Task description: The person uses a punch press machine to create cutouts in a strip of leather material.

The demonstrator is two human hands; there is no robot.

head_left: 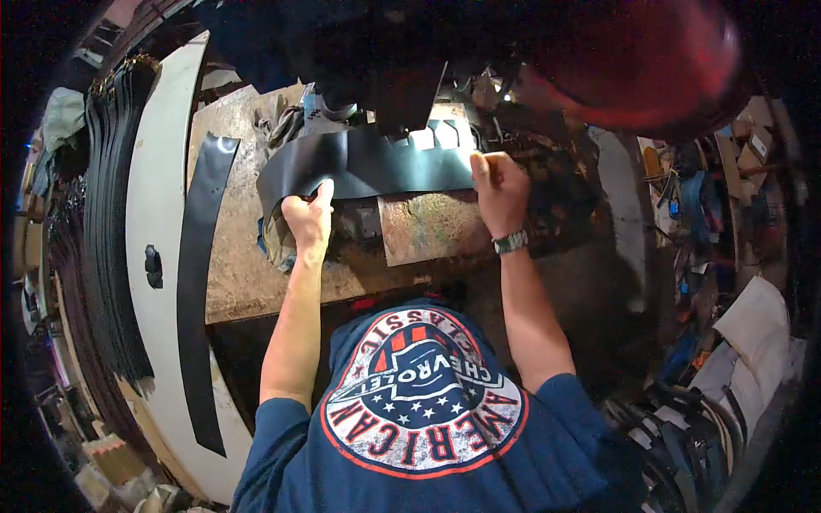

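A wide, glossy black strip of leather-like sheet stretches between my two hands, under a dark machine part. My left hand grips its lower edge near the left end, thumb on top and the other fingers hidden beneath. At the right end, my right hand pinches the strip between thumb and curled fingers. Bright light falls on that end. Part of the far edge is hidden by the machine. Below the strip is a worn metal-looking plate.
On a white board to the left lies another long black strip, beside a small black object. Many dark strips hang farther left. A wooden bench is in front. A red rounded shape looms upper right; black straps pile lower right.
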